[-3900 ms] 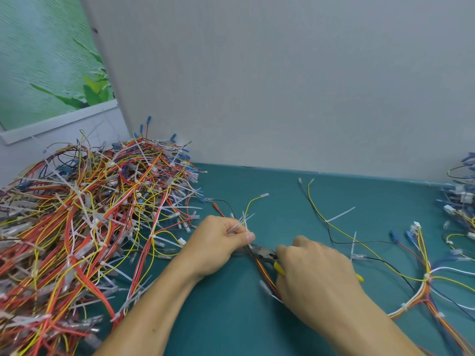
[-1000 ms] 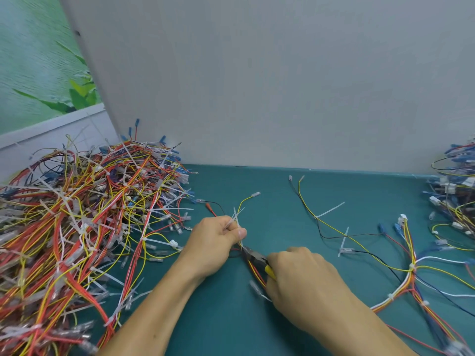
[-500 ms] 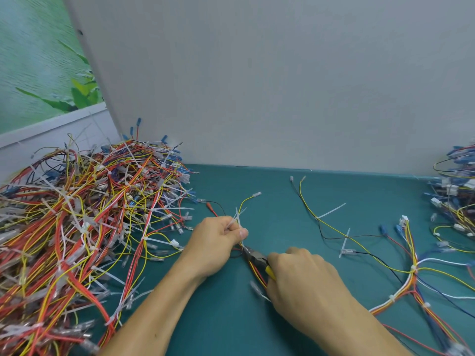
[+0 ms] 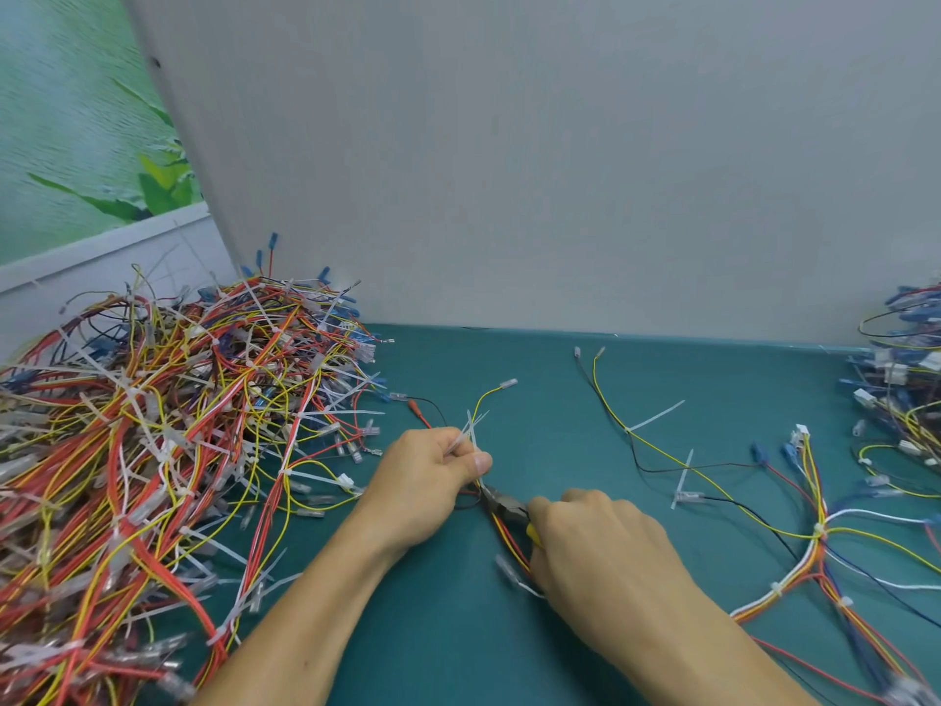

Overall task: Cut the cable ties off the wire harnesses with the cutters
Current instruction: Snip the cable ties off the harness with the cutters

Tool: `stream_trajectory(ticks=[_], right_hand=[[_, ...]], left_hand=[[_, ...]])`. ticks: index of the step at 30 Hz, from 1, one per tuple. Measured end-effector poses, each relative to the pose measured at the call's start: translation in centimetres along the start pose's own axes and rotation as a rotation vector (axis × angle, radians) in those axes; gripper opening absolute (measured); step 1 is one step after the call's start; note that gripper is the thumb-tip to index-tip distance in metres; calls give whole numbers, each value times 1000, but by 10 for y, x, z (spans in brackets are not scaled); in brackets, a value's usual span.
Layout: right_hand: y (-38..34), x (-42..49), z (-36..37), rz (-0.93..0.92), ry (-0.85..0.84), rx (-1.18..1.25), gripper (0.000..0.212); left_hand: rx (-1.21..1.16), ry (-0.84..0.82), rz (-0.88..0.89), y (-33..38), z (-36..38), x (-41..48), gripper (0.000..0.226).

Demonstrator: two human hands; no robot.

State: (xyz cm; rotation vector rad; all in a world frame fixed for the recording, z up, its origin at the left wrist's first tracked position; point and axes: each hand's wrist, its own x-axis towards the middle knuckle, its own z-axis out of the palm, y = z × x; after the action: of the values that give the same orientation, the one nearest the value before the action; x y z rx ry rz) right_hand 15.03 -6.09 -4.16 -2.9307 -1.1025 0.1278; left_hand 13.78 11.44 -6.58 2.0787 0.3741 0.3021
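My left hand (image 4: 425, 484) pinches a small wire harness (image 4: 504, 532) of red, yellow and black wires, with several white cable ties (image 4: 471, 430) sticking up from between the thumb and fingers. Gripping the yellow-handled cutters (image 4: 504, 507) is my right hand (image 4: 606, 547). The dark jaws point up-left and touch the wires just below my left thumb. The cutter handles are mostly hidden in my right palm. Whether the jaws are closed on a tie cannot be made out.
A big tangled heap of tied harnesses (image 4: 153, 440) fills the left of the green table (image 4: 433, 629). Another harness (image 4: 814, 542) lies spread at the right, with more connectors and wires (image 4: 901, 379) at the far right edge. A grey wall (image 4: 509, 170) closes the back.
Over the last second both hands stay in nearly the same place, with the cutters at the wires by my left thumb. Compared with 3.9 s ago the view has shifted slightly.
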Motion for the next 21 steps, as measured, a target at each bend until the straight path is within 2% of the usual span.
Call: stream_trajectory(ticks=[10,13,16,21], right_hand=[[-1,2,0,-5,-6,4,7],[0,1,-2,5,-8,33,10],[11,1,-12,68,-10,146,20],[57,2,-43,207,49,296,19]], left_hand=[[-7,12,0,1,0,-1,34],[-49,31,-17,2,0,-1,33],[-185,45,-65,5,-3,-2,30],[-477,156,-133,15,-6,-4,29]])
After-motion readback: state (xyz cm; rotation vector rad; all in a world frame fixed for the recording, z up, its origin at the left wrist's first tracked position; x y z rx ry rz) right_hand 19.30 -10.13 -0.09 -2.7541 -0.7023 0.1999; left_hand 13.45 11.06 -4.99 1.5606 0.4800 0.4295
